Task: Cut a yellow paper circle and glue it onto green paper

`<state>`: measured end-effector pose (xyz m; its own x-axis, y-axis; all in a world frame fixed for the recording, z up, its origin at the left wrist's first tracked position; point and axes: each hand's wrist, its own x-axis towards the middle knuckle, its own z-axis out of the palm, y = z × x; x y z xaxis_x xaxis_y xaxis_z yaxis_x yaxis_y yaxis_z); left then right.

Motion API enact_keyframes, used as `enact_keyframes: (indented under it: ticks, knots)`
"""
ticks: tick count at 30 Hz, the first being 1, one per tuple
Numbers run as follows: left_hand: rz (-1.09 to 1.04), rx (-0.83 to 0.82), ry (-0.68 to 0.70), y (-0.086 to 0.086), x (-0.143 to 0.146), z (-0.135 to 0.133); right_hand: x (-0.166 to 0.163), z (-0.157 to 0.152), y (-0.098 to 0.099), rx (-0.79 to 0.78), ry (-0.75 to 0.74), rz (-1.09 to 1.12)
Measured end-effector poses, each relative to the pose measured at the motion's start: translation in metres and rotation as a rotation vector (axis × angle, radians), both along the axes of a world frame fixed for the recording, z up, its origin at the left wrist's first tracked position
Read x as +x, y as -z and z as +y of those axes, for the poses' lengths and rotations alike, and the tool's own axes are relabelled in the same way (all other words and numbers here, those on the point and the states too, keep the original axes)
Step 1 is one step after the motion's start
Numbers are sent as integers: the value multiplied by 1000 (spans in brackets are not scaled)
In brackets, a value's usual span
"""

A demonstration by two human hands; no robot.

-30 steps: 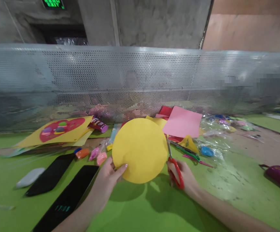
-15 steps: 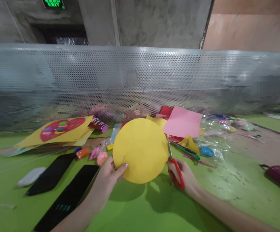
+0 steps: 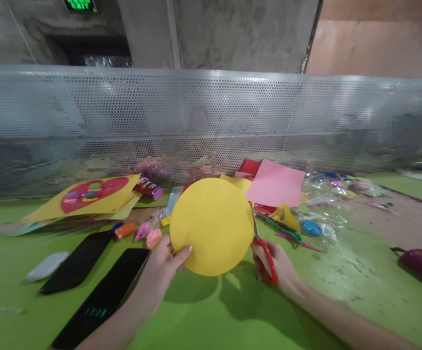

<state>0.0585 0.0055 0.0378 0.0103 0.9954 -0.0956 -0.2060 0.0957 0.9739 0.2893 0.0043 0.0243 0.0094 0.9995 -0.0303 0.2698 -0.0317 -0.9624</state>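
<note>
A perforated metal screen point(image 3: 233, 107) stands beyond both hands, and the green tabletop point(image 3: 196, 325) spreads beneath them. Forward and left of the left hand lies a heart-decorated yellow sheet point(image 3: 48, 208). Between the hands, clear of the tabletop, is the yellow paper disc point(image 3: 213, 223); the left hand point(image 3: 169, 260) pinches its lower-left edge, thumb on the near face. Past the right hand lies a pink paper sheet point(image 3: 276, 184); just left of the left hand, a black phone point(image 3: 105, 291). The right hand point(image 3: 274, 257) is closed around red-handled scissors point(image 3: 268, 262), blades up at the disc's right edge; contact cannot be told. The visible outline is already round, so the cutting looks nearly or wholly done; any remaining trim would be slight. A yellow paper scrap point(image 3: 287, 217) sits just beyond the right hand.
</note>
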Motion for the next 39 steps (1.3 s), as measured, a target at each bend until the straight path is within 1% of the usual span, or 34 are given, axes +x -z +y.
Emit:
enact_keyframes:
  ticks: [10, 18, 25, 33, 39]
  knots:
    - [-14, 22, 1, 9, -3, 5, 0, 2, 4, -5, 13, 10]
    - [-24, -24, 15, 4, -3, 3, 1, 2, 2, -7, 8, -6]
    - [16, -9, -2, 3, -2, 2, 0, 1, 1, -17, 21, -18]
    - [16, 3, -15, -3, -1, 1, 0, 1, 2, -32, 29, -35]
    - [33, 50, 45, -6, -2, 0, -1, -1, 0, -33, 29, -44]
